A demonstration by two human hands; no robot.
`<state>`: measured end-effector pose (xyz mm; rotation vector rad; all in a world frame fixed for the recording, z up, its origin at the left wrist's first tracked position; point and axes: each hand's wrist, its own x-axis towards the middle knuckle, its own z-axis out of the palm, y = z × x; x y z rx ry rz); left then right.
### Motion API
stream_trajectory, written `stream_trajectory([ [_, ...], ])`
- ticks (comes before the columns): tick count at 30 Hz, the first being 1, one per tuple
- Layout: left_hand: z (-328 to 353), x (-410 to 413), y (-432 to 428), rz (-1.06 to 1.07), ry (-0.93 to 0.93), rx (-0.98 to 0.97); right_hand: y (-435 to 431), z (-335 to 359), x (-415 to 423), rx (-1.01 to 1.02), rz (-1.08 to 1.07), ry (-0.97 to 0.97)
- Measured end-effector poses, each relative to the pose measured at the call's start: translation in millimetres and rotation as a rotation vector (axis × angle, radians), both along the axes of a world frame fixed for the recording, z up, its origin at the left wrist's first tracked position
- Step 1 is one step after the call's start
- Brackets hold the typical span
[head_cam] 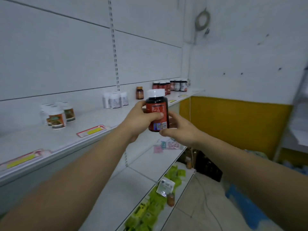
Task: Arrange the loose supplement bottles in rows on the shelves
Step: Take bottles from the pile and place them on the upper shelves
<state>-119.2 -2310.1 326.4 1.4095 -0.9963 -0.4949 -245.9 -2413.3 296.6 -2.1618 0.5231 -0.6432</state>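
A dark bottle with a red label and white cap (156, 105) is held upright in front of the top shelf (86, 119). My left hand (138, 117) wraps its left side, thumb across the label. My right hand (180, 129) touches its lower right side with fingertips under the base. On the shelf stand a row of matching red-label bottles (170, 85) at the far end, a single amber bottle (139, 92), a cluster of white bottles (115, 99), and white bottles with green-orange labels (57, 115).
Price tags (91, 130) lie along the shelf's front edge. The lower shelf (150, 165) carries pink packets (166, 145). Green sachets (150, 207) and a small amber bottle (170, 199) lie on the bottom shelf. A yellow wall panel (233, 124) and dark crate (208, 169) are at the right.
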Motion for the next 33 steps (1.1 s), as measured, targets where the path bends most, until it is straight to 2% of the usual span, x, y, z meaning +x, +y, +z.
stream_trajectory([
  [8, -10.5, 17.2, -207.2, -0.082, -0.051, 0.031, -197.4, -15.3, 14.6, -0.012, -0.134, 0.016],
  [12, -10.6, 59.6, -309.0, -0.050, -0.095, 0.009, -300.2, -17.7, 61.4, -0.042, -0.112, 0.009],
  [19, 0.0, 132.7, -453.6, 0.071, -0.069, 0.039, -454.3, -3.5, 141.7, -0.054, -0.021, 0.074],
  [24, -1.1, 178.3, -522.3, 0.230, -0.154, 0.124, -546.2, 2.0, 193.1, -0.184, 0.074, 0.185],
  [28, -9.5, 200.3, -566.6, 0.381, -0.149, 0.149, -620.2, 0.3, 227.4, -0.437, 0.110, 0.351],
  [33, -13.6, 200.0, -608.5, 0.551, -0.123, 0.141, -679.5, -3.2, 260.4, -0.535, 0.322, 0.457],
])
